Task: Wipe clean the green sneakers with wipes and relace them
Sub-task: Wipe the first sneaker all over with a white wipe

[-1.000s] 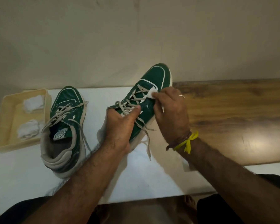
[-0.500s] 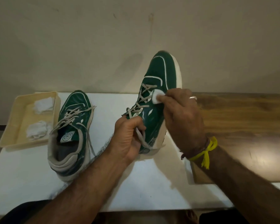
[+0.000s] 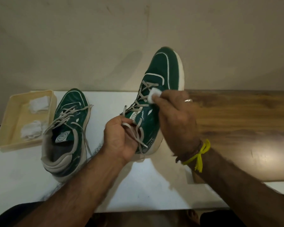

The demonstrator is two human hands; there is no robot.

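The left hand (image 3: 121,138) grips the raised sneaker (image 3: 156,95) at its heel opening, toe tilted up above the white surface (image 3: 15,177). The right hand (image 3: 175,118) pinches a wipe (image 3: 153,95) against its laces. The second sneaker (image 3: 67,128) rests flat beside a tray (image 3: 5,128).

Glossy green sneaker (image 3: 154,115), matt cloth laces (image 3: 138,102), glossy wooden tabletop (image 3: 236,128).
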